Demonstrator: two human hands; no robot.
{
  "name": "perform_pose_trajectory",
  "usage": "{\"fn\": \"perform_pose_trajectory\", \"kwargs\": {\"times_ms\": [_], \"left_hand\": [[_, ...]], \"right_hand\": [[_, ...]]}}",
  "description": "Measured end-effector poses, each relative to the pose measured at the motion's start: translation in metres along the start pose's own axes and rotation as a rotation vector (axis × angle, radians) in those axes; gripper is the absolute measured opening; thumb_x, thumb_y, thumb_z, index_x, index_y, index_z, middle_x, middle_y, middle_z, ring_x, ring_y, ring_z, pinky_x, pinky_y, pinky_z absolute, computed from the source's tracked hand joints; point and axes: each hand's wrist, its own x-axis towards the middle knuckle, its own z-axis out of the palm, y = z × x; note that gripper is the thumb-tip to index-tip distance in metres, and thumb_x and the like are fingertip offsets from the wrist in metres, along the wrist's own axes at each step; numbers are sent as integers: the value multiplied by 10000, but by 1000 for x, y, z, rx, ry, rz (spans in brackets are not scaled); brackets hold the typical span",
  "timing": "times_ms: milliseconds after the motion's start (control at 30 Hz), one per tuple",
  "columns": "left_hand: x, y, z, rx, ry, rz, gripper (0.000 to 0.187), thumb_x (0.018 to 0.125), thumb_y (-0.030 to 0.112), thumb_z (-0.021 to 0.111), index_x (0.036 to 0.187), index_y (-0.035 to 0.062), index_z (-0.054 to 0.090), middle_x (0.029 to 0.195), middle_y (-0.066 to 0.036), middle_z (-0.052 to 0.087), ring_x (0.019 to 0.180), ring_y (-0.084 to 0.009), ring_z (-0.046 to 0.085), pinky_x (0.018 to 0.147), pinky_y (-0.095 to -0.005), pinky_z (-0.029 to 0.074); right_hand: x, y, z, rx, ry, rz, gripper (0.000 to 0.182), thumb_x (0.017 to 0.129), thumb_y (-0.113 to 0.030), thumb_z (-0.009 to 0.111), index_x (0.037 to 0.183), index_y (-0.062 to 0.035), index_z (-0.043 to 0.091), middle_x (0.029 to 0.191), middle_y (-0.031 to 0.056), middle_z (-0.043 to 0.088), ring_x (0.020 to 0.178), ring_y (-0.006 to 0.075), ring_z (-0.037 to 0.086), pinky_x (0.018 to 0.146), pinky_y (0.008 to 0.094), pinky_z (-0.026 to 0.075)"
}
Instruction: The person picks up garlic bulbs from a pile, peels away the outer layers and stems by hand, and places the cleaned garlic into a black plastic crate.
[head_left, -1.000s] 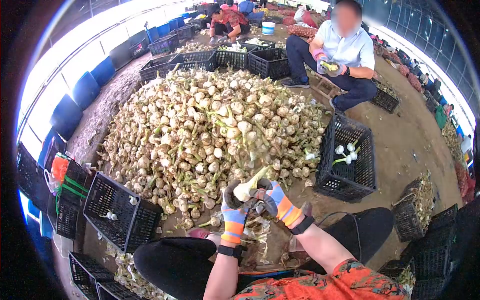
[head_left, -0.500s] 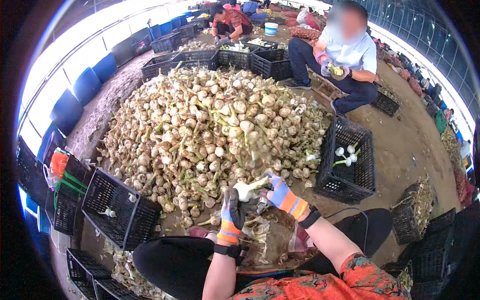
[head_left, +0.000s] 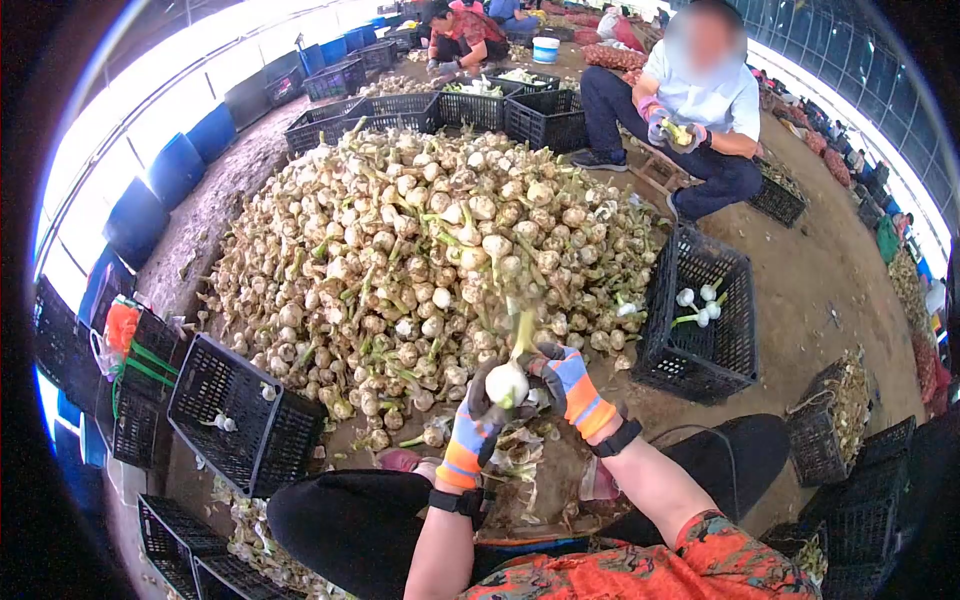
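Observation:
A white garlic bulb with its pale green stem pointing up and away is between my gloved hands. My left hand is closed around the bulb's left side. On the other side my right hand presses its curled fingers against the bulb near the base of the stem; its fingertips are partly hidden. Both gloves are orange and blue with dark palms. Just beyond my hands rises a large heap of untrimmed garlic. Loose peeled skins lie on the ground below my hands.
A black crate at the right holds several clean bulbs. Another crate, tilted, stands at the left with a few bulbs. More crates line the heap's far side. A co-worker squats at the far right, handling garlic.
The garlic has turned from lying sideways to stem upward, its white bulb now facing me. My right hand has shifted from the stem's end down toward the bulb.

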Motion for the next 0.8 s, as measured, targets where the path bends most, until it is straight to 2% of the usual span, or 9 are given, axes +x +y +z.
{"fn": "perform_pose_trajectory", "kwargs": {"times_ms": [200,267,367,433,500,567,700,733,800], "left_hand": [[7,-17,-19,489,-88,196,665,710,39,704,1279,1,362,1097,-92,534,949,-157,549,818,-273,469],[2,0,-11,423,-97,201,691,699,44,716,1284,-3,352,1097,-88,536,953,-156,547,825,-274,464],[5,17,-2,334,-74,189,741,678,55,743,1293,-9,335,1107,-81,540,980,-151,539,843,-274,449],[4,6,-11,467,-85,149,771,671,42,743,1310,-6,313,1112,-84,539,976,-147,538,845,-272,449],[3,-1,-12,476,-110,144,776,696,40,722,1334,4,282,1107,-82,542,963,-151,541,849,-276,450],[5,-3,-8,148,-97,21,817,656,66,752,1327,-2,290,1161,-108,484,976,-161,529,834,-275,458],[12,-33,-35,68,206,179,610,723,-34,656,1266,-30,377,1146,-139,529,999,-210,553,859,-318,471],[7,-8,-22,-245,220,33,527,725,-42,658,1208,-35,447,1077,-135,572,949,-207,583,834,-315,490],[6,-8,-14,-68,372,73,402,804,12,603,1182,-17,471,1091,-149,566,948,-236,592,826,-349,501]], "right_hand": [[4,29,-24,-2,189,-160,193,730,-6,558,906,11,636,778,26,630,660,122,587,629,250,483],[15,37,-60,-243,418,-16,201,735,-73,565,898,22,636,796,79,641,642,160,598,645,264,496],[10,14,-58,-1269,-5,177,336,734,-191,646,1020,-17,629,953,175,642,811,251,624,762,329,484],[2,-8,-35,-947,-112,-108,428,723,-290,688,1068,-46,619,1030,169,623,943,251,595,851,315,450],[-14,-40,6,-401,-326,-35,409,703,-158,719,1073,-23,609,1069,112,614,953,163,583,844,292,451],[-13,-44,16,-964,-414,-213,321,735,-73,662,1045,-9,608,1017,98,630,928,137,577,819,284,460],[-12,-44,28,-711,-236,0,232,742,59,513,956,18,592,854,59,628,801,123,587,709,250,463],[-11,-23,26,-472,-142,-53,229,736,66,502,941,13,591,801,65,608,733,139,582,674,254,456],[-6,1,20,-670,-119,-182,270,715,-23,557,984,4,566,880,113,595,795,221,579,724,309,459]]}}
